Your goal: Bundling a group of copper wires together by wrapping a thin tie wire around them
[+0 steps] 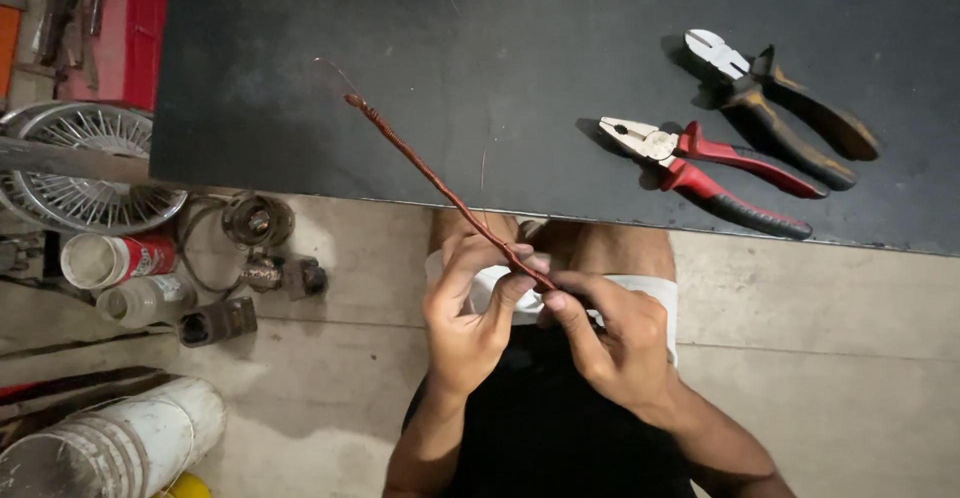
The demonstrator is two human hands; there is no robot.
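Head view: the left hand and right hand meet at six o'clock, fingers pinched on the near end of a twisted copper wire strand that slants toward ten o'clock over the dark workbench. Twisting seems underway; continuing needs a firm pinch and steady rolling. Red-handled combination pliers and brown-handled cutters lie at two o'clock.

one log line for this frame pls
left hand: pinches twisted copper wire bundle | right hand: grips its near end | black tabletop: red-handled pliers, dark-handled cutters
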